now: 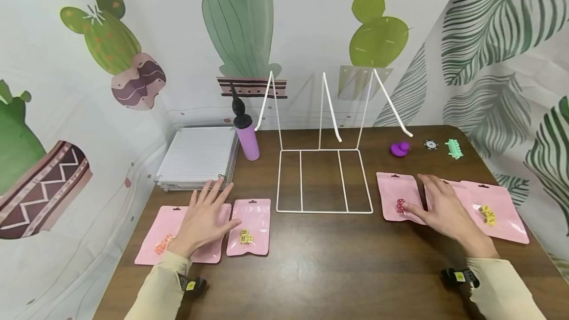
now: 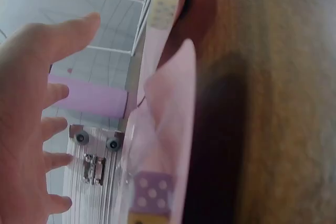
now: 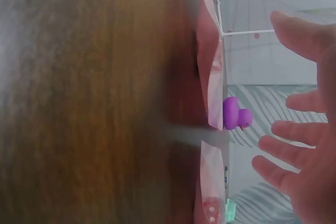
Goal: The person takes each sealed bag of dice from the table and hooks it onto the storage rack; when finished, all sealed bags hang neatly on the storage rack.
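Note:
My left hand [image 1: 205, 217] is spread, fingers straight, over a pink pouch [image 1: 212, 250] at the table's front left. Beside it lie a pink pouch with orange dice [image 1: 155, 241] and one with yellow dice [image 1: 249, 226]. My right hand [image 1: 441, 206] is spread over a middle pink pouch [image 1: 460, 189] on the right, its thumb by a pouch with red dice [image 1: 397, 195]. A pouch with yellow dice [image 1: 495, 211] lies further right. In the left wrist view the hand [image 2: 26, 108] hovers by a pouch [image 2: 176, 124]; in the right wrist view the hand [image 3: 310, 129] is open beside a pouch [image 3: 210, 66].
A white wire rack [image 1: 322, 181] stands mid-table. Behind my left hand are a ribbed clear box [image 1: 200, 157] and a purple bottle with a black pump [image 1: 246, 137]. A purple duck [image 1: 400, 148], a dark chip [image 1: 430, 144] and a green clip [image 1: 454, 148] sit at back right.

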A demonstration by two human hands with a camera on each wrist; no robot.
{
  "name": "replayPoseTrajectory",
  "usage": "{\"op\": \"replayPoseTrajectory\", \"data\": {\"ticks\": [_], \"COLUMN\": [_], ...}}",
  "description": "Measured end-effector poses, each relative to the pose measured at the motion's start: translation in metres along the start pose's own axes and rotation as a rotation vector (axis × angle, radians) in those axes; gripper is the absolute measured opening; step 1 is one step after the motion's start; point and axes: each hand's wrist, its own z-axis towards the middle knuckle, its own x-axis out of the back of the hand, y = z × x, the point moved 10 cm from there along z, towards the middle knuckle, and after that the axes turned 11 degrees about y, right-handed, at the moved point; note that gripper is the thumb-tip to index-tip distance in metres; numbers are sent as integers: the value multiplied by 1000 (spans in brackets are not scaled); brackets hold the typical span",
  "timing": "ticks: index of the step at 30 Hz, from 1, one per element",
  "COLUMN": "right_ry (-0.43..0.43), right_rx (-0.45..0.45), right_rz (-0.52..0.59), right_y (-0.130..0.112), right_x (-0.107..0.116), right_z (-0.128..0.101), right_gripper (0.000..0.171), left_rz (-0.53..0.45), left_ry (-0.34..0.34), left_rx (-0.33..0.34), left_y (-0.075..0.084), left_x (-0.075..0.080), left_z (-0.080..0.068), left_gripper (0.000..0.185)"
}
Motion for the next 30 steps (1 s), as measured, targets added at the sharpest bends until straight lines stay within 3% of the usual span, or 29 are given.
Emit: {"op": "replayPoseTrajectory", "data": {"ticks": [11,20,30], "right_ry": [-41,-74,-114], "right_rx": [-49,-48,-56], "right_rz": [-9,-35,-52], "right_y": [3,3,3], "right_x": [-14,-22,-28], "right_z": [3,0,2], "right_gripper": [92,92,95], "left_rz": [-15,-46,-25], "left_ry": [27,22,-37], "left_rx": [-44,-112,-148], "left_y": [17,37,54], "left_x": [5,-5,-18], "left_z": [6,11,24], "left_gripper": [97,96,97]}}
